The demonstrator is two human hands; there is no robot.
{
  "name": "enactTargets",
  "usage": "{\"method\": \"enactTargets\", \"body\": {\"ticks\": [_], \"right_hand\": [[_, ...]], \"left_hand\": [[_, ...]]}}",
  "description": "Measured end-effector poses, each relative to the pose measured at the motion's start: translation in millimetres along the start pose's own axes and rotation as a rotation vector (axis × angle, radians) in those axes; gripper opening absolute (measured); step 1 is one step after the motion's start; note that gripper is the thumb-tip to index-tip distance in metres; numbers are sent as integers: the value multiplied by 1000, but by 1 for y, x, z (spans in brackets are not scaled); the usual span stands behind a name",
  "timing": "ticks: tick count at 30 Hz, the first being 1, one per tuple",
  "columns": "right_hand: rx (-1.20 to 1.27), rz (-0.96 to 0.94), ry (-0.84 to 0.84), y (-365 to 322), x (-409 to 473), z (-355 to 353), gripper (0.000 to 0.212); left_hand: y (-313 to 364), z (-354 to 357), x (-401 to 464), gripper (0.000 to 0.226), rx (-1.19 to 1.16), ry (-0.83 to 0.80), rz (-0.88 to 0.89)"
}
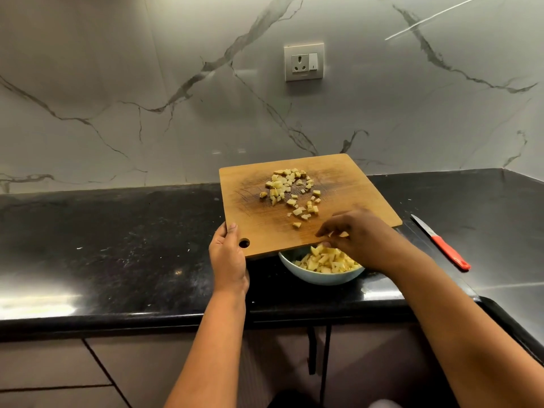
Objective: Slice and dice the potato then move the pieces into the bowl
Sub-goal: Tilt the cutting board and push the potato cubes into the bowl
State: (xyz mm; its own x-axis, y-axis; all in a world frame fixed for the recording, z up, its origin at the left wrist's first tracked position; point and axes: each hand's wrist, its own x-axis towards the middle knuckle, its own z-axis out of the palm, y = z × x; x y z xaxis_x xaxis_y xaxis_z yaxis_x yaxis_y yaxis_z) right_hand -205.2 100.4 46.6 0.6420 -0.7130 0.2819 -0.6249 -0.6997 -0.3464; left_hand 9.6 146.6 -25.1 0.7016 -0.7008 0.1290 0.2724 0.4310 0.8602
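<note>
A wooden cutting board (347,189) is lifted and tilted toward me over a white bowl (318,277). My left hand (228,254) grips the board's near left corner beside its hanging hole. Several diced potato pieces (290,188) still lie on the board's upper middle. The bowl holds a heap of diced potato (326,260). My right hand (357,235) hovers at the board's near edge above the bowl, fingers loosely curled over a few falling pieces.
A knife with a red handle (447,251) lies on the black stone counter (117,245) to the right of the board. A marble wall with a socket (304,62) stands behind. Drawers sit below the counter's front edge.
</note>
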Motion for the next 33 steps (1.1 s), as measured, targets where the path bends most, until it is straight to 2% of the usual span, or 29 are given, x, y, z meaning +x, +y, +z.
{"method": "enactTargets", "body": {"ticks": [4, 8, 12, 14, 16, 22, 24, 28, 31, 33], "right_hand": [[-86, 123, -144, -1, -10, -9, 34], [-135, 121, -215, -17, -4, 11, 35], [-220, 61, -114, -19, 2, 26, 29], [-137, 19, -10, -16, -5, 21, 23], [-67, 34, 26, -10, -10, 6, 22], [-70, 153, -245, 0, -11, -9, 14], [-19, 141, -208, 3, -9, -3, 15], [11, 83, 84, 12, 1, 1, 21], [-86, 65, 44, 14, 7, 13, 41], [-72, 48, 8, 14, 6, 18, 44]], "left_hand": [[0, 0, 1, 24, -4, -6, 6], [1, 1, 1, 24, -38, 6, -18], [1, 0, 0, 24, -38, 6, -21], [1, 0, 0, 24, -34, 4, -27], [0, 0, 1, 24, -30, 2, -28], [0, 0, 2, 25, -43, -8, -12], [0, 0, 1, 25, -38, -16, -13], [0, 0, 1, 25, -30, -15, -3], [1, 1, -1, 24, -36, -15, -1], [1, 1, -1, 24, -44, -19, -9]]}}
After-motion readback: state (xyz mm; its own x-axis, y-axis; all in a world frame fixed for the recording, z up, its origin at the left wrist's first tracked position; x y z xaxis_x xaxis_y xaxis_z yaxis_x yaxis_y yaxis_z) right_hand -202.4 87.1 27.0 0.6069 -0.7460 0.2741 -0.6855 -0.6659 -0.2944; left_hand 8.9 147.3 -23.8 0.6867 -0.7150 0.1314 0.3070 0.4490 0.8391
